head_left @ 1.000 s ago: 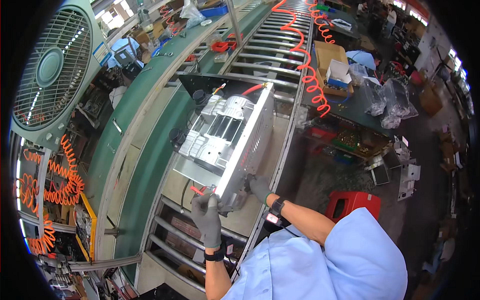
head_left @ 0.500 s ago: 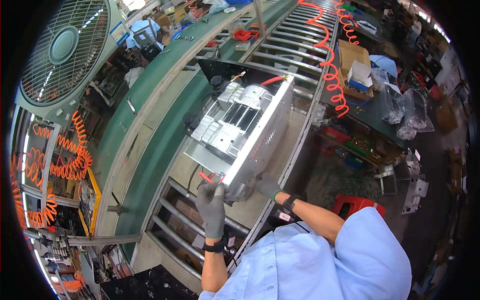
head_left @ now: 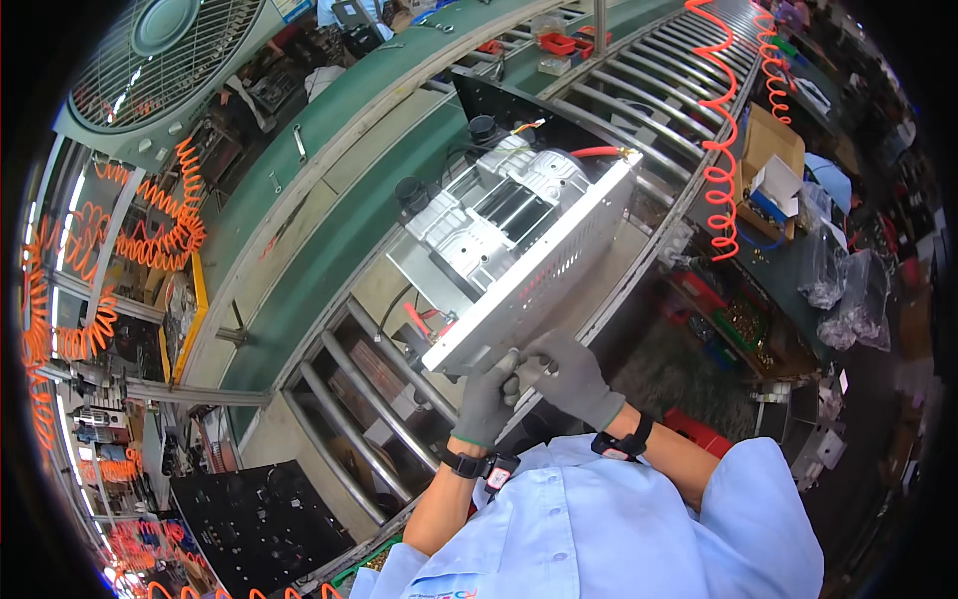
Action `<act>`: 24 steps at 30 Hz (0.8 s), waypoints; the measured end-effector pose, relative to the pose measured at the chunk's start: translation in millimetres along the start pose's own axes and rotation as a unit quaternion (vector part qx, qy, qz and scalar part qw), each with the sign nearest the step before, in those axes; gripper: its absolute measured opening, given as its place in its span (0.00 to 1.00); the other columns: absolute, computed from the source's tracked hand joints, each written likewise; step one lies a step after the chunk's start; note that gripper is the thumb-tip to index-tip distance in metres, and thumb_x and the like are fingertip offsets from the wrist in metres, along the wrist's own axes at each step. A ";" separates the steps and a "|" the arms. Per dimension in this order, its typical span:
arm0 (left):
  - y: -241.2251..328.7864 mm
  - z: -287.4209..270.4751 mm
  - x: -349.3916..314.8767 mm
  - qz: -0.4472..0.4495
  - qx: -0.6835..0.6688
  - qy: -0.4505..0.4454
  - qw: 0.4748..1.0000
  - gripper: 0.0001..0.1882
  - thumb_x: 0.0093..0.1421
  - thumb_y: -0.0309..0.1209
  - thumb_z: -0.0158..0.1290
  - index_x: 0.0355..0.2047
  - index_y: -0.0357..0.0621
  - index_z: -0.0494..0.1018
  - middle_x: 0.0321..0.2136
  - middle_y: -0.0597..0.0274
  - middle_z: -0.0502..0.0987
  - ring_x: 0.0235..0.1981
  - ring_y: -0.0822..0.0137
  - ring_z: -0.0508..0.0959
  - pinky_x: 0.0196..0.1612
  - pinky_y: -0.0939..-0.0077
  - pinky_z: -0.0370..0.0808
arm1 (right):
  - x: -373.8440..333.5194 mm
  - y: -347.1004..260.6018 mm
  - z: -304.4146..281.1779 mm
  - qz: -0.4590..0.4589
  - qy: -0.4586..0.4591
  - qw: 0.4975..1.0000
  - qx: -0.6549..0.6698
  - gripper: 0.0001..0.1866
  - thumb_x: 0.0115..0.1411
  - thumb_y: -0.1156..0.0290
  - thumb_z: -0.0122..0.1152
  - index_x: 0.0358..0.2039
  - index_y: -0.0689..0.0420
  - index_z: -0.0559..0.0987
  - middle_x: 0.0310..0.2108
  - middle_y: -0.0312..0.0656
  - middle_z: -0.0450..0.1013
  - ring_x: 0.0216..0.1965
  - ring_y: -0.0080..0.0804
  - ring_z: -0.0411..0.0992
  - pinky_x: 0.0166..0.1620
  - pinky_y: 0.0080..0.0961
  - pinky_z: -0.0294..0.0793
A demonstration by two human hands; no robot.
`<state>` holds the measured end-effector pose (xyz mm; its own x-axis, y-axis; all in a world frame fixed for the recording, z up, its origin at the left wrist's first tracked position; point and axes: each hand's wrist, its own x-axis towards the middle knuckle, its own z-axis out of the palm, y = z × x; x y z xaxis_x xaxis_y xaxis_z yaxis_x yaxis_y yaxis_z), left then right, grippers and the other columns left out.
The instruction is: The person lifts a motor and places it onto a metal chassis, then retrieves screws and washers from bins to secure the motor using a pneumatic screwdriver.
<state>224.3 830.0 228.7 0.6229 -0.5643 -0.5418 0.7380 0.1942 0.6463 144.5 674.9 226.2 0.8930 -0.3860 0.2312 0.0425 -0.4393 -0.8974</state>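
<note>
A compressor unit with a silver twin-cylinder motor (head_left: 499,215) sits on the roller conveyor, framed by a white perforated metal panel (head_left: 559,260) on its near side and a black panel (head_left: 509,105) behind. Below the white panel's lower corner, my gloved left hand (head_left: 486,401) is closed, thumb and fingertips drawn together. My gloved right hand (head_left: 577,381) is right beside it, its fingers curled in toward the left hand's fingertips. Anything small between the fingers is too hidden to make out. A red hose (head_left: 599,152) and red wire ends (head_left: 419,319) show on the unit.
Bare rollers (head_left: 374,424) run toward me, with a black panel (head_left: 259,524) at the lower left. A green belt (head_left: 264,329) carrying wrenches (head_left: 299,143) lies beyond the unit. Orange coiled air hoses (head_left: 723,180) hang at right. A fan (head_left: 165,60) stands at upper left.
My left hand has left the panel's lower corner, and my right hand has come out from beside the panel; both now meet in front of it. The whole view has shifted.
</note>
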 end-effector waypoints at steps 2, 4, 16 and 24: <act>-6.2 10.8 2.4 0.015 0.010 0.000 1.000 0.11 0.72 0.31 0.52 0.48 0.38 0.75 0.29 0.70 0.74 0.18 0.83 0.63 0.18 0.87 0.59 | 0.6 -4.8 -6.6 -0.097 0.003 0.991 -0.090 0.12 0.56 0.65 0.67 0.40 0.53 0.80 0.37 0.43 0.74 0.36 0.43 0.77 0.39 0.39 0.80; -7.9 20.3 3.5 0.008 0.014 -0.039 0.999 0.11 0.73 0.32 0.51 0.48 0.38 0.75 0.26 0.71 0.73 0.16 0.83 0.61 0.17 0.86 0.57 | 1.5 -0.5 -10.4 -0.124 0.011 0.982 -0.141 0.13 0.55 0.66 0.69 0.39 0.54 0.80 0.38 0.42 0.73 0.37 0.43 0.76 0.38 0.38 0.79; -10.8 31.5 7.7 0.000 0.045 0.062 0.997 0.08 0.72 0.36 0.52 0.40 0.48 0.76 0.21 0.76 0.68 0.18 0.81 0.64 0.17 0.86 0.57 | 10.6 20.0 -22.7 -0.234 0.022 0.946 -0.221 0.09 0.56 0.68 0.66 0.38 0.51 0.79 0.33 0.40 0.72 0.35 0.43 0.73 0.37 0.39 0.77; -0.5 41.5 13.8 0.025 0.086 -0.015 0.996 0.09 0.71 0.35 0.53 0.37 0.44 0.76 0.23 0.69 0.74 0.17 0.78 0.71 0.19 0.85 0.64 | 14.0 14.2 -21.0 -0.119 0.070 0.982 -0.128 0.12 0.52 0.71 0.67 0.38 0.54 0.79 0.37 0.41 0.74 0.39 0.43 0.76 0.39 0.38 0.79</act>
<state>221.7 788.8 243.3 0.6472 -0.5818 -0.4926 0.6497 0.0829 0.7557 148.2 646.2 224.5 0.8009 -0.3477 0.4875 0.1118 -0.7129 -0.6923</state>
